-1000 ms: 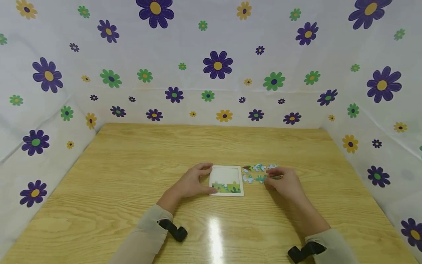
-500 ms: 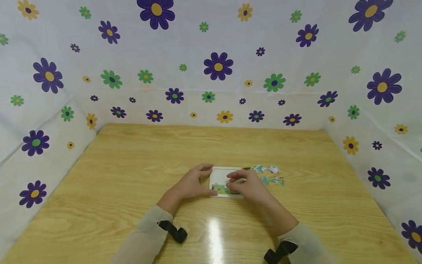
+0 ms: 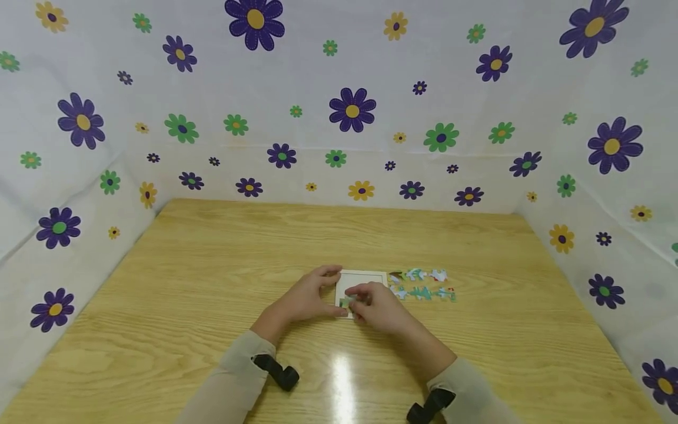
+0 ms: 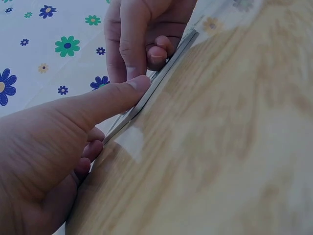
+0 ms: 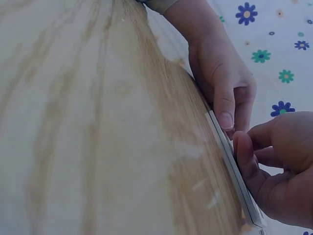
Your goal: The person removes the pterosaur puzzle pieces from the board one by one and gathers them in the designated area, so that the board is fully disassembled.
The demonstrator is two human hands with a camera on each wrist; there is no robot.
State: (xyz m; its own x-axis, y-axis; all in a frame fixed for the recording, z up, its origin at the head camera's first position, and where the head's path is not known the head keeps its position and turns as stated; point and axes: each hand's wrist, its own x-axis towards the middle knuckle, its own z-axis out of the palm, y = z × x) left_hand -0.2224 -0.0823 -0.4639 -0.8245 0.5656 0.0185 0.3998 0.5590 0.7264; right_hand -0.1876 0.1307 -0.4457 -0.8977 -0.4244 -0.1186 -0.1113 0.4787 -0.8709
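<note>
A square white puzzle tray (image 3: 365, 272) lies on the table with green scenery pieces (image 3: 345, 302) along its bottom. My left hand (image 3: 306, 295) holds the tray by its left side, thumb at the near corner and fingers at the far one; in the left wrist view its thumb (image 4: 112, 100) lies on the rim. Over the tray's lower part, my right hand (image 3: 384, 307) has thumb and forefinger brought together on a jigsaw piece, mostly hidden by the fingers. In the right wrist view, the right hand (image 5: 288, 164) meets the tray (image 5: 239, 183) close to the left thumb.
Several loose jigsaw pieces (image 3: 421, 292) lie in two rows just right of the tray. The wooden table (image 3: 238, 247) is bounded by a white flowered cloth (image 3: 307, 129) at the back and sides. Black straps (image 3: 276, 372) sit on both sleeves.
My right hand has moved left from the loose pieces onto the tray, ending at its lower left part. The left hand keeps its hold on the tray. The view tilts slightly upward.
</note>
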